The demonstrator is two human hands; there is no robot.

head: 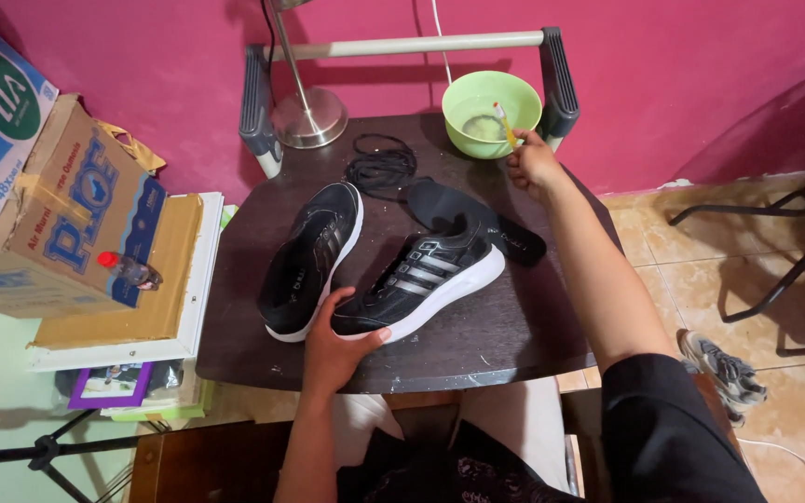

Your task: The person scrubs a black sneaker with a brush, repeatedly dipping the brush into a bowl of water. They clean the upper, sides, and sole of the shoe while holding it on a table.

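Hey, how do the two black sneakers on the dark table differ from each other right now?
The right sneaker lies tipped toward the camera, showing its striped side and white sole; the left sneaker sits with its opening facing up. The left hand grips the right sneaker's heel end; the left sneaker has no hand on it. The right hand holds a toothbrush at the green bowl. Both shoes are black, white-soled and unlaced.

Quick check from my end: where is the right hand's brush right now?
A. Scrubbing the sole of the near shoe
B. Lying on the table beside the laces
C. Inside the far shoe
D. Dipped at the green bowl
D: the right hand holds the small yellow-handled brush over the rim of the green bowl, while the left hand grips the heel of the near shoe.
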